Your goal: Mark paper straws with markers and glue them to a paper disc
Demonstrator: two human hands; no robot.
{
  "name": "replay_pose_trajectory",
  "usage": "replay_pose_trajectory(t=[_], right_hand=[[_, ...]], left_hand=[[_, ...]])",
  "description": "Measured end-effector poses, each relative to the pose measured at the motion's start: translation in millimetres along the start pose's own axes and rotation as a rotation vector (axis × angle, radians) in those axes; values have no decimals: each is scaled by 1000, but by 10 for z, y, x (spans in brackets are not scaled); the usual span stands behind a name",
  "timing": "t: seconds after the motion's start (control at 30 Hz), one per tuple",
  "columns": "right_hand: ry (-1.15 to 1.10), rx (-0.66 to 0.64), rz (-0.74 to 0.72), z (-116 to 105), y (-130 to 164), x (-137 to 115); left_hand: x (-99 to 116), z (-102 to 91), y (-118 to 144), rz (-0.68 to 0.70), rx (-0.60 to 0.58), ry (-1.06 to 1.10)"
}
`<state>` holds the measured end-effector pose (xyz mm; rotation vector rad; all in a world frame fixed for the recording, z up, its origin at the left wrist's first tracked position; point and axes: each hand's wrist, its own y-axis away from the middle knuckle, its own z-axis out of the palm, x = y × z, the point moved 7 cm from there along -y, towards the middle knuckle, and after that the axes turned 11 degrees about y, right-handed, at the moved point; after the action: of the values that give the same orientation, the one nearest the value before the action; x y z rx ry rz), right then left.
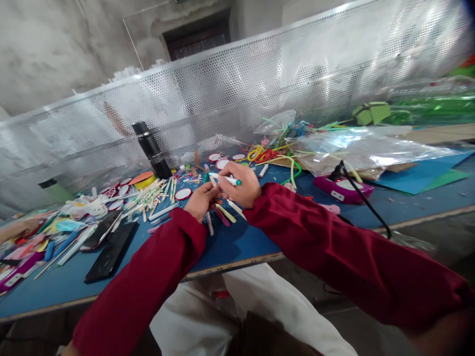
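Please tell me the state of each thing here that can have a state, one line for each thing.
white stick: held in the right hand, lying crosswise.
left hand: closed on several thin sticks.
black flask: standing, leaning in the picture, cap on.
two phones: flat on the blue table, screens dark.
pink device: on the table, black cable attached.
clear plastic bag: lying crumpled.

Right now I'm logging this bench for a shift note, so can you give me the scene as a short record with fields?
surface: blue worktable backed by a perforated metal screen
left hand: closed on several thin sticks
right hand: grips a white pen with a teal tip
sleeves: dark red
left of the hands: two dark phones, loose sticks and red-rimmed discs
behind: black flask
right: purple tool with black cord, clear plastic bag
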<state>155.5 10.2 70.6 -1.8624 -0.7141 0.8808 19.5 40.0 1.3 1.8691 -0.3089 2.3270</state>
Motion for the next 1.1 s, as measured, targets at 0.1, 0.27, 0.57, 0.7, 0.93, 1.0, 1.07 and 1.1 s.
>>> replay_pose_trajectory(t=[0.1, 0.27, 0.57, 0.7, 0.93, 1.0, 1.07, 1.1], right_hand=[[4, 4, 4, -8, -2, 3], [1, 21, 13, -32, -2, 16], [-19, -32, 21, -11, 3, -15], [4, -13, 27, -19, -1, 6], [26, -32, 20, 9, 2, 14], [38, -19, 34, -12, -5, 25], [54, -4, 49, -43, -25, 43], [67, -4, 52, -56, -38, 53]], left_hand=[[2, 10, 5, 2, -5, 2], [6, 17, 16, 1, -11, 7], [8, 15, 6, 0, 0, 17], [2, 17, 3, 1, -7, 20], [-16, -12, -16, -2, -13, 21], [-11, -12, -19, 3, -18, 21], [-1, -16, -20, 6, -8, 23], [9, -24, -20, 10, 9, 27]])
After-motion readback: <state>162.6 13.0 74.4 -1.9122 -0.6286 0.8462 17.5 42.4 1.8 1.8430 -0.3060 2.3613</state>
